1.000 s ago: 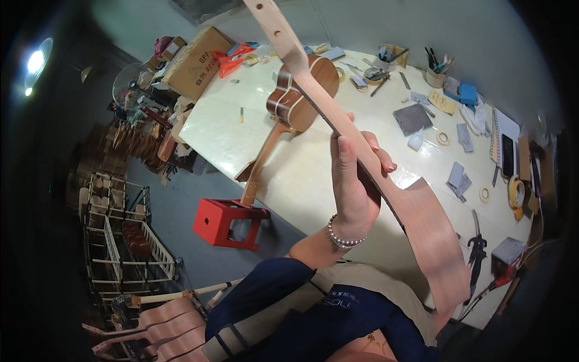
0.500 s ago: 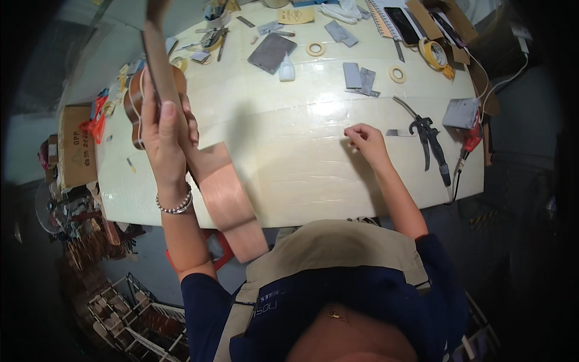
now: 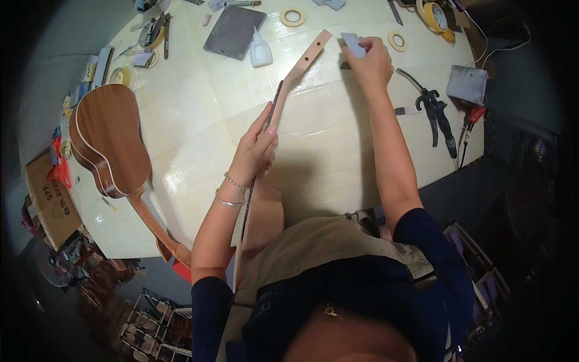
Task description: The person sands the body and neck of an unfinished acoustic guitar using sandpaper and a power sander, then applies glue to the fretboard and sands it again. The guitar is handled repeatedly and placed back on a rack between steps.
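Observation:
My left hand (image 3: 258,148) is wrapped round the neck of a pale, unfinished ukulele (image 3: 266,212). The instrument stands on edge, its headstock pointing away to the upper right and its body down against my apron. Two dark holes show in the headstock. At the far side of the table my right hand (image 3: 375,65) pinches a light grey rectangular piece of sandpaper (image 3: 352,43); a darker piece lies partly hidden under the hand. On the left, a brown finished ukulele (image 3: 114,139) lies back up, its neck reaching over the table's near edge.
A white squeeze bottle (image 3: 261,50) stands by a dark grey square slab (image 3: 235,31). Tape rolls (image 3: 293,17) lie farther back. An air blow gun (image 3: 438,117) and a grey block (image 3: 467,84) are at the right. A cardboard box (image 3: 51,199) sits beyond the left edge.
My left hand has swung right with the pale ukulele, tilting its neck to the upper right. My right hand has reached farther away and taken hold of the sandpaper. The brown ukulele is now uncovered.

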The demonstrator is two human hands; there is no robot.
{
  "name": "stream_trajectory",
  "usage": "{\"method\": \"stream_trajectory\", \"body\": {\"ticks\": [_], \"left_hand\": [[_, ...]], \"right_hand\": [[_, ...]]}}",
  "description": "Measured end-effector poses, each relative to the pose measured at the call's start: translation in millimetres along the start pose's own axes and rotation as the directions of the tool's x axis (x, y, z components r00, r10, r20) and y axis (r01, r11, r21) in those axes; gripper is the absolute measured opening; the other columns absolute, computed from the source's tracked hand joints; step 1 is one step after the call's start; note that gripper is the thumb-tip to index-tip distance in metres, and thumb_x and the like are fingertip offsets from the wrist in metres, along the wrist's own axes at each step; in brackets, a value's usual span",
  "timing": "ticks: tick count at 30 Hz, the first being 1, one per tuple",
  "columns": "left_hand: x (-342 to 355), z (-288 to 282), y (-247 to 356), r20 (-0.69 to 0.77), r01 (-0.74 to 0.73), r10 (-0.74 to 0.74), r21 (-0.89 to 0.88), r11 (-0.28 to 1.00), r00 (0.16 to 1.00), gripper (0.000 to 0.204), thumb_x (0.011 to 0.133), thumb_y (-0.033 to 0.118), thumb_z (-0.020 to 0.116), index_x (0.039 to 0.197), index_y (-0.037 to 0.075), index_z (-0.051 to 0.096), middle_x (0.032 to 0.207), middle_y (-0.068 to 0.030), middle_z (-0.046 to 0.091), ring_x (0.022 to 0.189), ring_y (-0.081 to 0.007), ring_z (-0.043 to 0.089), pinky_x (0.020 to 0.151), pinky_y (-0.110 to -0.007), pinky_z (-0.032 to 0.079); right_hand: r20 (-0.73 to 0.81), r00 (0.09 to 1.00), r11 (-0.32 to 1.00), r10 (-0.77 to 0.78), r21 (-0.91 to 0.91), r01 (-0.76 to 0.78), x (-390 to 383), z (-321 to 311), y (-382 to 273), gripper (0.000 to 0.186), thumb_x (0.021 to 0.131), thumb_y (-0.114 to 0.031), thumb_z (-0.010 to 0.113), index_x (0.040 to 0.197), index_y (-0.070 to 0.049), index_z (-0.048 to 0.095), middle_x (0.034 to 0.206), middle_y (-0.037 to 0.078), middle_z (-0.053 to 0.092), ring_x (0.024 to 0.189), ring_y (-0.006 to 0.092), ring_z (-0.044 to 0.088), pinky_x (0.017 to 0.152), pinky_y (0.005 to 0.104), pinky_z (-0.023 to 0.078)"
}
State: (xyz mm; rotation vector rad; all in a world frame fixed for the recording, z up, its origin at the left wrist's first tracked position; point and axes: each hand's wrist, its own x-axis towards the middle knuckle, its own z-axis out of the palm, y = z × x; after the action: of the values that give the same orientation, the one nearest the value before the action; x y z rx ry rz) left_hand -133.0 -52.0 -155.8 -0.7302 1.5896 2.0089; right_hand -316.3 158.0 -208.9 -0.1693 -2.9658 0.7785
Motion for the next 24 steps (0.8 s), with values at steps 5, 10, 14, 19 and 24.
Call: {"method": "stream_trajectory", "body": {"ticks": [5, 10, 14, 19, 24], "left_hand": [[15.3, -5.4, -6.0, 0.007, 0.041, -0.041, -0.013, 0.999, 0.999, 0.051, 0.095, 0.021, 0.049, 0.143, 0.019, 0.033, 0.074, 0.0018, 0.049, 0.049, -0.0046, 0.042, 0.044, -0.02, 0.038], [18.0, -9.6, -7.0, 0.042, 0.026, -0.024, -0.052, 0.998, 0.999, 0.052, 0.094, 0.018, 0.05, 0.143, 0.016, 0.031, 0.074, 0.0022, 0.049, 0.051, -0.0027, 0.041, 0.044, -0.018, 0.036], [15.6, -8.9, -7.1, 0.026, 0.061, -0.06, -0.044, 0.997, 0.998, 0.053, 0.094, 0.018, 0.051, 0.144, 0.015, 0.031, 0.073, 0.0036, 0.048, 0.051, -0.0018, 0.039, 0.045, -0.017, 0.034], [19.1, -11.9, -9.6, 0.04, 0.031, -0.029, -0.048, 0.998, 0.999, 0.054, 0.094, 0.018, 0.052, 0.144, 0.013, 0.031, 0.07, 0.0045, 0.047, 0.051, -0.0015, 0.039, 0.046, -0.017, 0.034], [17.7, -9.3, -7.3, 0.024, 0.05, -0.048, -0.055, 0.997, 0.999, 0.055, 0.093, 0.018, 0.053, 0.144, 0.013, 0.031, 0.069, 0.0052, 0.047, 0.051, -0.0014, 0.04, 0.046, -0.017, 0.033]], "right_hand": [[-0.037, 0.965, 0.795, -0.26, 0.559, 0.236, -69.1, -7.2, -8.2, 0.036, 0.077, -0.023, 0.068, 0.111, -0.012, 0.062, 0.108, 0.01, 0.056, 0.077, 0.0211, 0.058, 0.068, 0.0294, 0.049], [-0.096, 0.731, 0.682, -0.676, 0.293, 0.67, -103.5, 30.6, -32.7, 0.043, 0.067, -0.011, 0.07, 0.11, -0.011, 0.066, 0.12, 0.0, 0.059, 0.063, 0.0161, 0.048, 0.056, 0.0258, 0.045], [-0.081, 0.695, 0.695, -0.714, 0.033, 0.718, -92.0, 27.6, -42.3, 0.047, 0.061, -0.007, 0.07, 0.108, -0.01, 0.067, 0.117, -0.007, 0.062, 0.059, 0.0142, 0.041, 0.052, 0.0227, 0.04], [-0.235, 0.716, 0.723, -0.658, 0.069, 0.687, -100.2, 49.5, -38.4, 0.051, 0.056, -0.012, 0.073, 0.107, -0.015, 0.068, 0.118, -0.015, 0.059, 0.052, 0.014, 0.033, 0.043, 0.0226, 0.032], [-0.206, 0.611, 0.631, -0.765, -0.046, 0.774, -70.7, 46.9, -42.9, 0.048, 0.055, -0.011, 0.073, 0.103, -0.011, 0.069, 0.119, -0.007, 0.061, 0.052, 0.0149, 0.034, 0.043, 0.0237, 0.032]]}}
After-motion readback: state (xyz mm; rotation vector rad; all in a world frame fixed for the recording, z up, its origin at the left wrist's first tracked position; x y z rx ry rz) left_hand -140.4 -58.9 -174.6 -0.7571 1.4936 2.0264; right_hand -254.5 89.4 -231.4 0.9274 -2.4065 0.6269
